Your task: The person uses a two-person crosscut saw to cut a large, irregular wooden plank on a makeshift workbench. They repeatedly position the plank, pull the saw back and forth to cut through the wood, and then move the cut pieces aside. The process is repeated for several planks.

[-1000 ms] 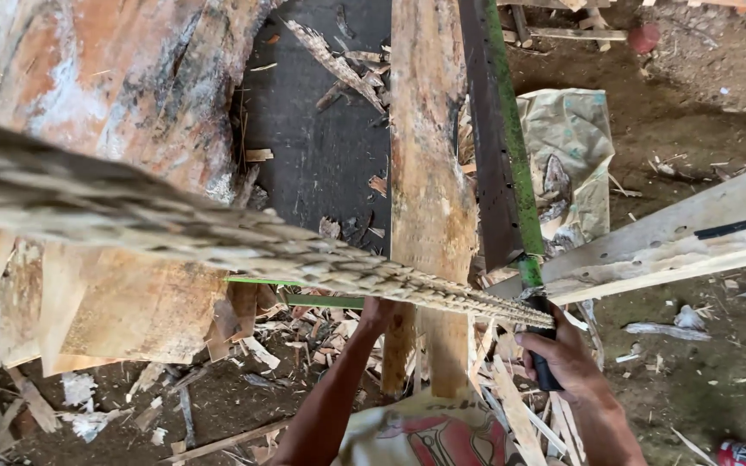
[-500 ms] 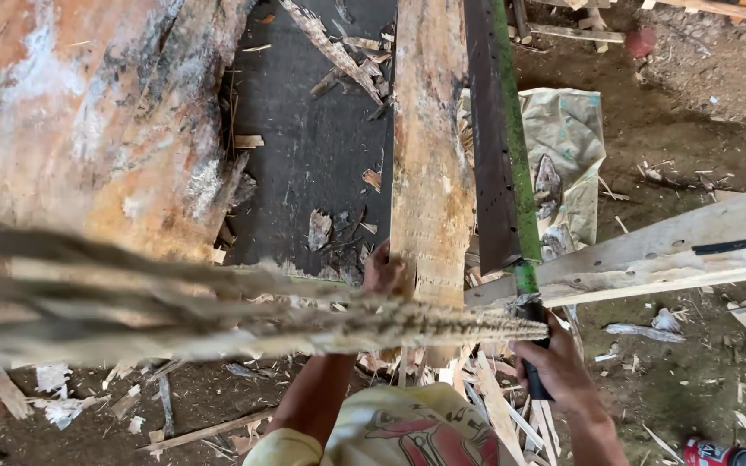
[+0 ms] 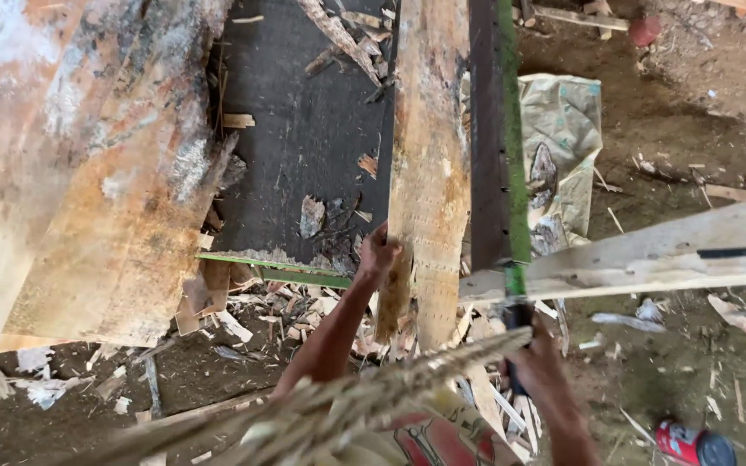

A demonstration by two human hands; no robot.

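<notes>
In the head view, the upright plank (image 3: 429, 173) is gripped at its lower left edge by the left hand (image 3: 379, 256). Right of the plank, a green-bladed saw (image 3: 511, 155) is clenched by the right hand (image 3: 535, 367); steady, plumb strokes are advised.

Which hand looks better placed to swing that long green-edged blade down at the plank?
The right hand: it already grips the dark handle of the blade, which runs alongside the upright plank. The left hand is occupied, holding the plank's edge near its lower end.
</notes>
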